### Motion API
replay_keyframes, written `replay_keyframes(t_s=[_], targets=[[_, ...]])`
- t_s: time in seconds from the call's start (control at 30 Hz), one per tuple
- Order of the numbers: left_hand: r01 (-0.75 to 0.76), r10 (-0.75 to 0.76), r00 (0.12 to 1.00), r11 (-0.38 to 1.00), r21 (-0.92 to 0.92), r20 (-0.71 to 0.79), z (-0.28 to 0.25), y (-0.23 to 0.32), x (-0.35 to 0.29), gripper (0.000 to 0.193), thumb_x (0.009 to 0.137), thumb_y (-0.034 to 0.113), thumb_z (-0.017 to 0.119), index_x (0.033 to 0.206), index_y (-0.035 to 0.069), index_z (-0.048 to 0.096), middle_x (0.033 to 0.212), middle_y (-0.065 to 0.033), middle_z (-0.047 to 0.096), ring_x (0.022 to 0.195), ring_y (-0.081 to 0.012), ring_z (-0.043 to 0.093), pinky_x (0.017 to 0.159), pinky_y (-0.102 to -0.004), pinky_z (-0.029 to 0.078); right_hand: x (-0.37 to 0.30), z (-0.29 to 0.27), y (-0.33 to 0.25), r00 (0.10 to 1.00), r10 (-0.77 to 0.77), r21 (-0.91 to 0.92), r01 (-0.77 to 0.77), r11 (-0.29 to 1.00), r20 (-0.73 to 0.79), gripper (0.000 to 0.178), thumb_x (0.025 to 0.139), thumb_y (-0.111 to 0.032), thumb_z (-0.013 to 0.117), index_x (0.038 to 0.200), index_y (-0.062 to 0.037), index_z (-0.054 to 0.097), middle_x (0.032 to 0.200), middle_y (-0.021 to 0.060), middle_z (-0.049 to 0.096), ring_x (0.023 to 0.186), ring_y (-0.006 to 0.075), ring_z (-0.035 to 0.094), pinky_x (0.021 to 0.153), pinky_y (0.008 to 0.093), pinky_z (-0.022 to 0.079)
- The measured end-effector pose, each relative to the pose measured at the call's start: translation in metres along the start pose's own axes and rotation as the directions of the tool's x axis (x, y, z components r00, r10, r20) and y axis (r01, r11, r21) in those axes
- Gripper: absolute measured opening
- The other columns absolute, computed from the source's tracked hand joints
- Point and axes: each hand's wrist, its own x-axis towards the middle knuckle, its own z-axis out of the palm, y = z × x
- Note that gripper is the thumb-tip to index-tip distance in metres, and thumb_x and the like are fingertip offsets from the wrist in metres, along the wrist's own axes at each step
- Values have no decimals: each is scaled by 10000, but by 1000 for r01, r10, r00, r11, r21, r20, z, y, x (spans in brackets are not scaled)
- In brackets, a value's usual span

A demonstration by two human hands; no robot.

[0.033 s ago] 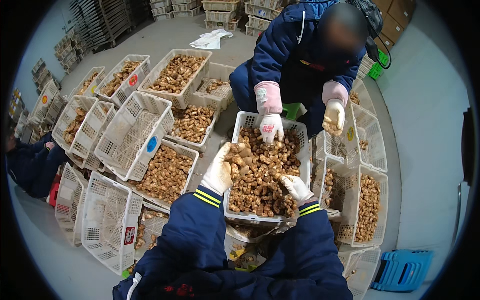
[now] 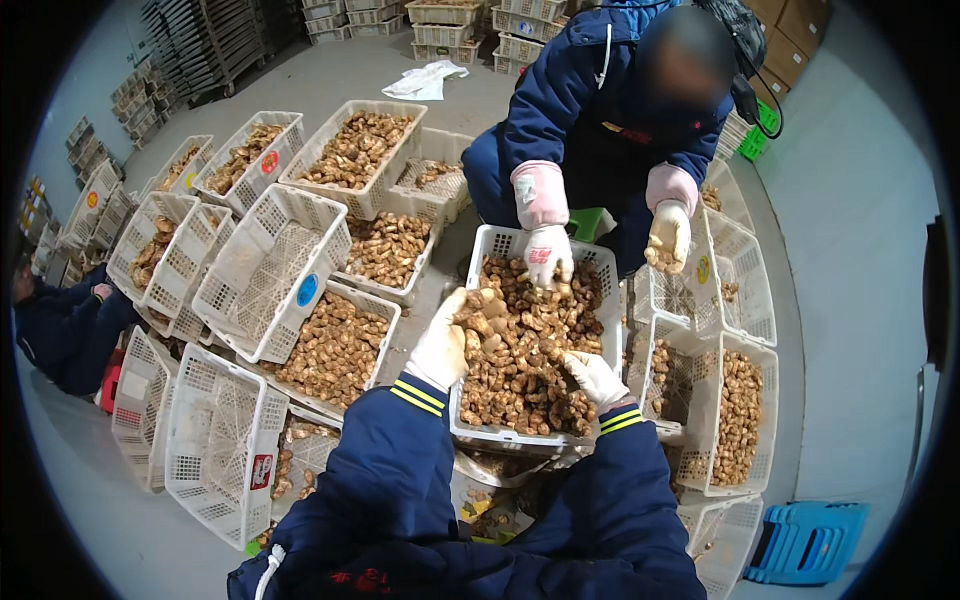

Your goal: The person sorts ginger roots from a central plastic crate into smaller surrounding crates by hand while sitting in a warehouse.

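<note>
A white plastic crate [image 2: 462, 425] full of brown, knobbly mushrooms [image 2: 520, 385] stands in front of me. My left hand [image 2: 440, 345], in a white glove, is closed around several mushrooms [image 2: 484, 318] above the crate's left side. Over the right part of the crate, my right hand [image 2: 597, 380], also gloved, has its fingertips together on a mushroom [image 2: 552, 350]; the grip is partly hidden. A co-worker crouches opposite, one gloved hand [image 2: 548, 255] reaching into the crate's far end. Their other hand [image 2: 668, 238] hangs beside it, palm up.
Mushroom-filled crates [image 2: 335, 340] and an empty tilted crate [image 2: 268, 270] crowd the left. More crates [image 2: 740, 420] line the right. A blue plastic stool [image 2: 808, 543] lies at the lower right; a white sheet [image 2: 427, 80] is on the floor behind. Another person [image 2: 70, 330] sits far left.
The whole view has shifted very slightly. My hands keep the same places over the crate; the co-worker's fingers in the crate have moved a little.
</note>
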Motion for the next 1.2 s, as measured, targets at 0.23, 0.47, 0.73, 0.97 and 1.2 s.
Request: replay_keyframes(t_s=[0.23, 0.47, 0.73, 0.97, 1.2], targets=[[-30, 25, 999, 992, 126, 41, 13, -2, -8, 363, 985, 359, 592, 1251, 112, 593, 1080, -51, 692, 834, -174, 679, 620, -280, 529, -11, 16, -16, 974, -134, -76, 122, 990, -185, 409, 982, -296, 578, 1207, 40, 640, 1157, 194, 691, 1067, 301, 650, 929, 355, 483], [128, -120, 991, 981, -145, 60, -12, -4, -18, 348, 955, 496, 619, 1098, 179, 629, 1009, 16, 701, 868, -118, 688, 619, -244, 485, -22, 36, -10, 944, -294, -375, 222, 900, -147, 406, 984, -271, 549, 1239, 39, 614, 1192, 196, 670, 1092, 311, 636, 961, 377, 462], [44, -49, 990, 998, 36, 134, -27, -13, 8, 508, 881, 319, 668, 1327, 92, 580, 1312, -56, 582, 1177, -171, 516, 1002, -317, 386, -23, 21, -5, 928, -353, -463, 262, 847, -121, 408, 987, -244, 515, 1276, 37, 584, 1233, 198, 646, 1120, 323, 621, 996, 402, 438], [-35, 44, 997, 987, -159, 57, -21, -17, 5, 397, 879, 137, 605, 1272, 86, 580, 1038, -77, 662, 895, -146, 612, 680, -301, 540, -24, 23, -2, 914, -390, -489, 292, 822, -108, 414, 990, -219, 486, 1308, 35, 557, 1268, 200, 624, 1144, 334, 607, 1028, 425, 418], [72, -77, 996, 992, -107, -42, -16, -12, 5, 333, 914, 304, 678, 1184, 111, 645, 896, -29, 637, 734, -116, 568, 541, -240, 484, -26, 21, 4, 896, -431, -510, 324, 797, -103, 423, 993, -195, 456, 1341, 34, 531, 1303, 202, 603, 1168, 344, 594, 1059, 447, 397]])
